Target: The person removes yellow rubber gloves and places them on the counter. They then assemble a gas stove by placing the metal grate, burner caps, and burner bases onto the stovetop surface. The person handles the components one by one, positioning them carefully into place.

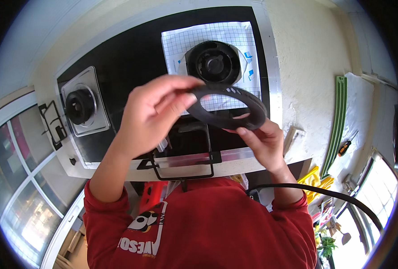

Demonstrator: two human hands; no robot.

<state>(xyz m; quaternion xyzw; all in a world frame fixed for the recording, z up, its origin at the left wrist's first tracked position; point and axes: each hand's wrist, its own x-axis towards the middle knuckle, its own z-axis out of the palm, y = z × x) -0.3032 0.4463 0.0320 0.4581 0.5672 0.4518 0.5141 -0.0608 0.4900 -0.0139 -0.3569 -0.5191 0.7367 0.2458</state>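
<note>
A flat black ring point(254, 105), seemingly a burner part, is held tilted above the front of a black stovetop point(131, 58). My left hand point(147, 116) pinches its left edge between thumb and fingers. On its lower right edge my right hand point(266, 141) grips with the thumb on the near side. Just beyond the ring, a round black burner point(214, 63) sits on a gridded white sheet point(174, 42). Through the ring's opening part of that sheet shows.
At the left, another black burner point(78, 106) stands on a square metal tray point(99, 121). Black wire pan supports lie at the left edge point(55, 127) and the front edge point(183, 177). To the right are a green strip point(338, 119), a screwdriver point(345, 147) and a black cable point(329, 192).
</note>
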